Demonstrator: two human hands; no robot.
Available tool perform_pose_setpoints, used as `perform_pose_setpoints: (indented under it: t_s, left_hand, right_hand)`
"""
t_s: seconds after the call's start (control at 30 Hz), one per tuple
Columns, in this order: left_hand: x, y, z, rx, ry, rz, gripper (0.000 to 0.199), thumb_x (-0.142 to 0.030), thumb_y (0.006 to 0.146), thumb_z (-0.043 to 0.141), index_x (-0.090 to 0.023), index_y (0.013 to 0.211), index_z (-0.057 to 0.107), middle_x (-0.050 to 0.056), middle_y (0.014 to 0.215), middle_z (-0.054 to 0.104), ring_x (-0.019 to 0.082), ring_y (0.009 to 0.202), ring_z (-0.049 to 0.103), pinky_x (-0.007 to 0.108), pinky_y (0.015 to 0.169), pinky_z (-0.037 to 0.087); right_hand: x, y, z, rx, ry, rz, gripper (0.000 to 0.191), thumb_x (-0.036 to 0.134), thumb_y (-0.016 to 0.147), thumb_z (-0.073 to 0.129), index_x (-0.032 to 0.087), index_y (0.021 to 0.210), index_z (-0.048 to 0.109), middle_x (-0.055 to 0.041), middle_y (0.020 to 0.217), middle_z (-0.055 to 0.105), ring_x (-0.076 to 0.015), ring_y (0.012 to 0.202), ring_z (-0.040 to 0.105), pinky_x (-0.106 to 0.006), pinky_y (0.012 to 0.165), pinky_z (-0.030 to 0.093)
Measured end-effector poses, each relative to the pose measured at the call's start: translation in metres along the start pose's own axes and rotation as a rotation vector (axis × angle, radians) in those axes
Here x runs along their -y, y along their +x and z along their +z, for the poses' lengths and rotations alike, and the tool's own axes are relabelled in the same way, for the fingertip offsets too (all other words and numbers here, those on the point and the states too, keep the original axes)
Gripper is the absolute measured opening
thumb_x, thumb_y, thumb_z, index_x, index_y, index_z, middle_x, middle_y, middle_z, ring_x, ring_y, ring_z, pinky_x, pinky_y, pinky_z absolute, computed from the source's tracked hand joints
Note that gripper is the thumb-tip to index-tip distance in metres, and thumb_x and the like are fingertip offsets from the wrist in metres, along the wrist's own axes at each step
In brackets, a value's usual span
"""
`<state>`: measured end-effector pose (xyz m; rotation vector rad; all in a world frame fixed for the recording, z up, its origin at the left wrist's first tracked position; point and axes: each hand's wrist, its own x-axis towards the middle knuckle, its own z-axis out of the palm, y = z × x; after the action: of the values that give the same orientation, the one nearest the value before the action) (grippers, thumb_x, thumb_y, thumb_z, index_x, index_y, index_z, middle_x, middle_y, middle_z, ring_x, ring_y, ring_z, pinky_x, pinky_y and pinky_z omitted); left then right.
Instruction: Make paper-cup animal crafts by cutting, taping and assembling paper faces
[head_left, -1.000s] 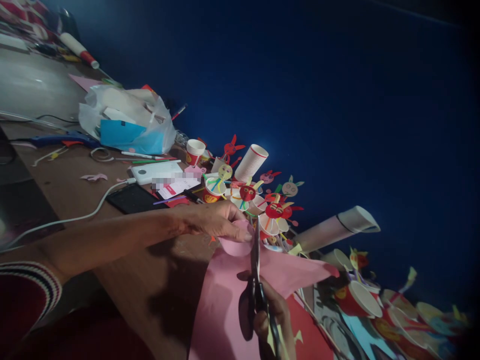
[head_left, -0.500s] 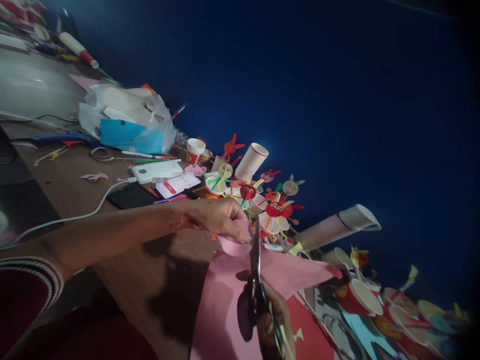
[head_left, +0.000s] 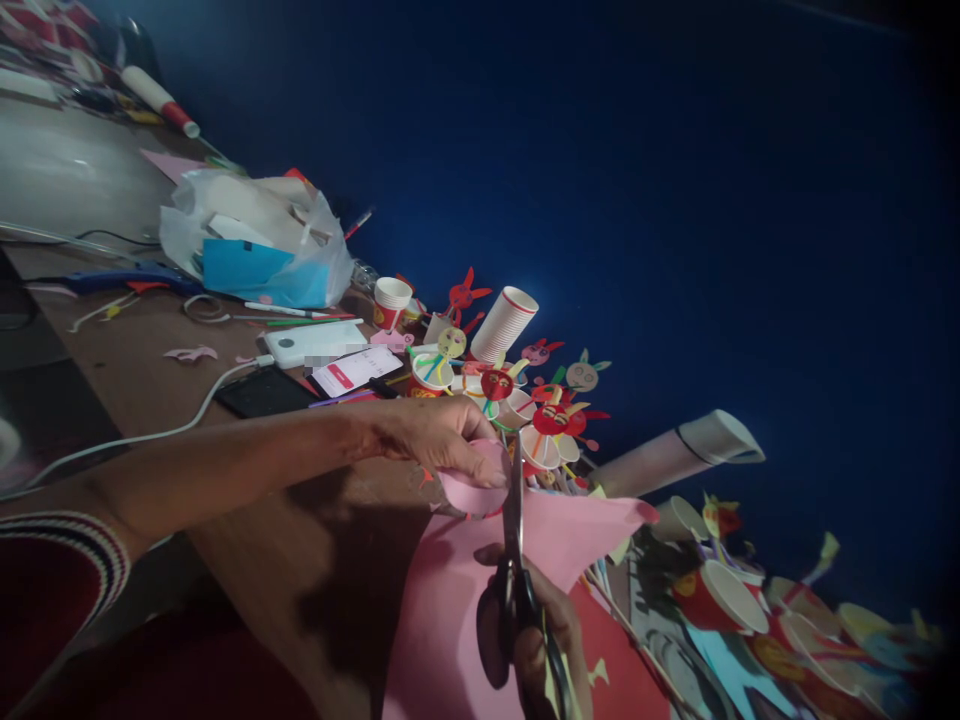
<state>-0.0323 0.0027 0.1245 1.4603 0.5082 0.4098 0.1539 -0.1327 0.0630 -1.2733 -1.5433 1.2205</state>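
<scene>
Pink rounded paper piece (head_left: 466, 494): held at centre frame, beside the blades; whether it is joined to the large pink paper sheet (head_left: 439, 610) cannot be told.
Left hand (head_left: 442, 437): fingers clamped on the paper piece.
Right hand (head_left: 558, 620): fingers closed around the handles of the black-handled steel scissors (head_left: 513, 530).
Thumb risk: the left thumb could be nicked, being so near the blades, should the paper slip.
Edge risk: a ragged curve could be left if the piece is tilted.
Scissors' axis: nearly vertical, tips pointed towards upper frame.
</scene>
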Motion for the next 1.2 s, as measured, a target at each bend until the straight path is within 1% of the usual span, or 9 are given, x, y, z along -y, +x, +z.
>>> perform_pose_setpoints:
  t_s: [0.13, 0.2, 0.33, 0.43, 0.73, 0.83, 0.9, 1.0, 1.2]
  left_hand:
    - [-0.001, 0.000, -0.001, -0.013, 0.035, -0.025, 0.033, -0.037, 0.061, 0.073, -0.012, 0.052, 0.053, -0.007, 0.046, 0.041, 0.004, 0.042, 0.032, 0.017, 0.040, 0.023]
    - [-0.002, 0.000, -0.001, -0.014, 0.059, -0.034, 0.032, -0.037, 0.062, 0.073, -0.012, 0.053, 0.054, -0.006, 0.046, 0.042, 0.004, 0.043, 0.033, 0.016, 0.040, 0.024]
    - [-0.003, 0.000, -0.001, -0.012, 0.060, -0.029, 0.032, -0.036, 0.062, 0.073, -0.012, 0.053, 0.054, -0.007, 0.046, 0.042, 0.004, 0.043, 0.033, 0.016, 0.039, 0.023]
    - [-0.001, 0.000, -0.001, -0.003, 0.058, -0.035, 0.033, -0.036, 0.062, 0.073, -0.012, 0.052, 0.052, -0.007, 0.045, 0.040, 0.003, 0.042, 0.031, 0.016, 0.038, 0.021]
    - [0.000, -0.001, -0.002, 0.014, 0.097, -0.049, 0.033, -0.037, 0.062, 0.073, -0.013, 0.053, 0.052, -0.007, 0.045, 0.039, 0.004, 0.041, 0.028, 0.018, 0.037, 0.018]
    - [-0.001, -0.001, -0.002, 0.020, 0.108, -0.051, 0.034, -0.038, 0.062, 0.073, -0.013, 0.052, 0.052, -0.007, 0.045, 0.039, 0.004, 0.041, 0.029, 0.018, 0.037, 0.017]
    - [-0.001, -0.001, -0.003, 0.029, 0.123, -0.038, 0.036, -0.038, 0.063, 0.072, -0.013, 0.050, 0.049, -0.007, 0.045, 0.037, 0.004, 0.041, 0.028, 0.018, 0.038, 0.018]
    - [0.000, 0.000, -0.004, 0.036, 0.141, -0.028, 0.036, -0.037, 0.063, 0.072, -0.013, 0.050, 0.049, -0.007, 0.045, 0.037, 0.004, 0.042, 0.029, 0.019, 0.039, 0.019]
    - [0.001, 0.000, -0.006, 0.044, 0.174, -0.024, 0.036, -0.038, 0.064, 0.071, -0.014, 0.049, 0.049, -0.007, 0.045, 0.035, 0.004, 0.042, 0.027, 0.019, 0.038, 0.017]
  right_hand:
    - [0.001, -0.002, 0.000, -0.004, -0.003, -0.009, 0.027, 0.031, 0.089, 0.053, 0.015, 0.111, 0.054, -0.0061, 0.107, 0.058, -0.0177, 0.087, 0.060, -0.035, 0.073, 0.052]
    - [0.002, -0.003, 0.000, 0.012, 0.003, -0.011, 0.028, 0.035, 0.090, 0.051, 0.014, 0.108, 0.055, -0.0043, 0.098, 0.060, -0.0140, 0.075, 0.061, -0.030, 0.065, 0.052]
    - [0.003, 0.001, 0.002, 0.051, 0.026, -0.007, 0.054, 0.061, 0.082, 0.047, 0.013, 0.106, 0.056, 0.0018, 0.058, 0.055, -0.0091, 0.042, 0.049, -0.021, 0.040, 0.041]
    - [0.003, 0.005, 0.005, 0.057, 0.040, 0.002, 0.069, 0.073, 0.070, 0.045, 0.014, 0.105, 0.057, 0.0029, 0.045, 0.047, -0.0111, 0.035, 0.043, -0.023, 0.035, 0.034]
    - [0.001, 0.003, 0.003, 0.039, 0.025, 0.035, 0.056, 0.063, 0.075, 0.052, 0.015, 0.103, 0.057, 0.0051, 0.049, 0.045, -0.0086, 0.035, 0.041, -0.019, 0.032, 0.032]
    - [0.000, 0.000, 0.000, 0.027, 0.011, 0.030, 0.038, 0.048, 0.086, 0.051, 0.014, 0.103, 0.056, 0.0022, 0.066, 0.056, -0.0078, 0.046, 0.051, -0.019, 0.041, 0.042]
    - [-0.001, -0.002, -0.003, 0.011, 0.002, 0.019, 0.028, 0.037, 0.090, 0.050, 0.014, 0.104, 0.056, -0.0014, 0.085, 0.060, -0.0104, 0.062, 0.058, -0.024, 0.054, 0.050]
    - [-0.002, -0.003, -0.005, -0.010, -0.009, 0.011, 0.026, 0.031, 0.089, 0.053, 0.014, 0.109, 0.055, -0.0053, 0.103, 0.059, -0.0167, 0.083, 0.061, -0.033, 0.070, 0.053]
    - [-0.004, -0.003, -0.006, -0.007, -0.009, 0.019, 0.026, 0.031, 0.089, 0.053, 0.014, 0.109, 0.055, -0.0054, 0.104, 0.059, -0.0167, 0.083, 0.061, -0.033, 0.070, 0.053]
